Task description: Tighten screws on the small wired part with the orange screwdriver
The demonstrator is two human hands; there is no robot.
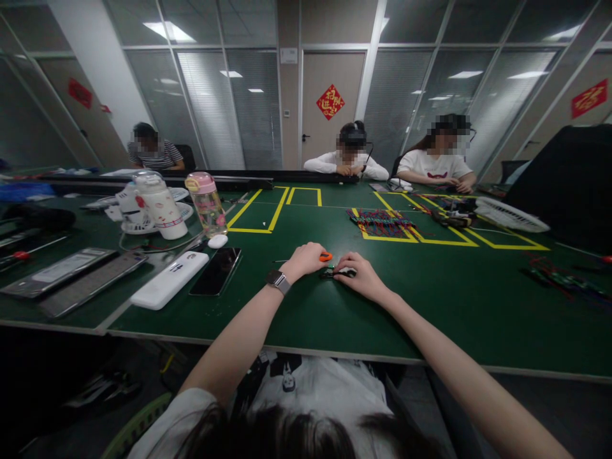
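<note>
My left hand (308, 260), with a watch on its wrist, is closed around a tool with an orange end (326, 256). The tool's kind is hidden by the fingers; a thin dark line shows to the left of the hand. My right hand (356, 274) rests on the table just beside it, fingertips pinched on a small dark piece (327, 275) with a bit of green near it. Its exact kind is too small to make out. The two hands almost meet over the green tabletop (296, 319).
Left of my hands lie a black phone (216, 271), a white power bank (169, 280) and a white earbud case (217, 241). Bottles (208, 204) stand behind them. Bundles of wired boards (382, 222) lie ahead right, by yellow tape. Several people sit across the table.
</note>
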